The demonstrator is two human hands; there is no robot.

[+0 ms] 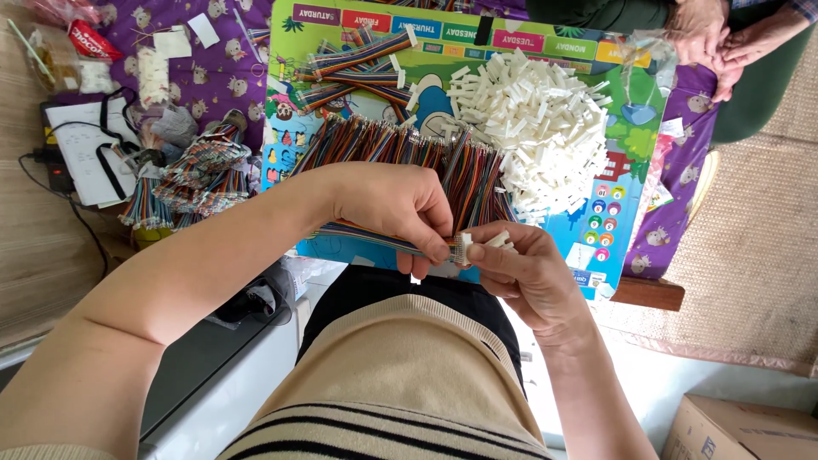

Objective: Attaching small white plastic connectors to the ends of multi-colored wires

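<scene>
White plug (464,247) pinched in right hand (528,277) fingers meets ribbon cable (366,236) gripped by left hand (400,209); few finished cables (358,64) beyond the plug pile (537,128), many bare.

Bright, even daylight; sharp, soft-shadowed.

Left forearm enters from 8 o'clock and runs toward centre, wrist bent slightly downward. Left hand (396,209) is curled, back of hand up, its fingers (439,251) pinched closed at 5 o'clock of the palm. Right forearm enters from 5 o'clock. Right hand (524,273) is cupped (palm turned leftward), thumb and forefinger pinched, tips meeting the left hand's.
</scene>
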